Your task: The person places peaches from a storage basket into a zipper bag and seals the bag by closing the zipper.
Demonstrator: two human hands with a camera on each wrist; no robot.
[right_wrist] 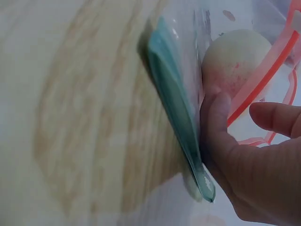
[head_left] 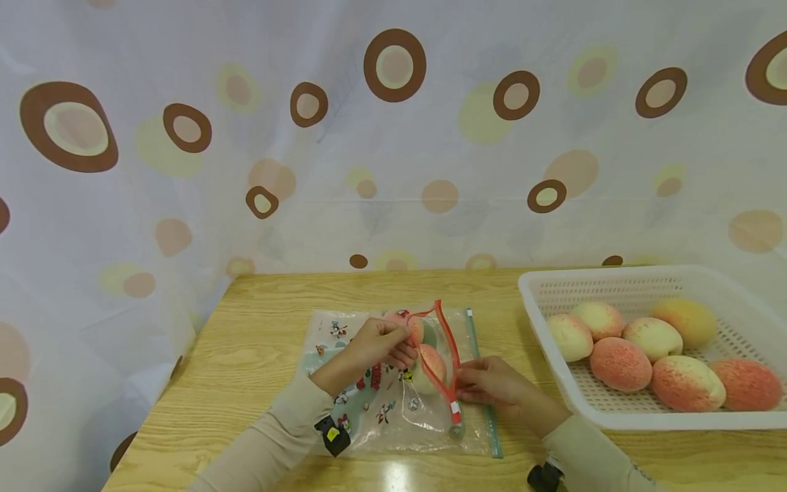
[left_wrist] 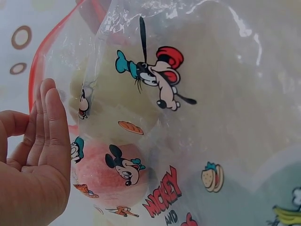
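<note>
Two hands: the left hand [head_left: 374, 345] pinches the red-rimmed bag [head_left: 449, 335] at one side of its mouth; the right hand [head_left: 496, 386] grips the opposite side.
Red-rimmed bag: between the fingers, over a teal-edged bag [head_left: 496, 437].
Peaches inside [head_left: 433, 362]: partly hidden by printed film, count unclear.
Cut off: both hands, at the wrist-view edges.
</note>
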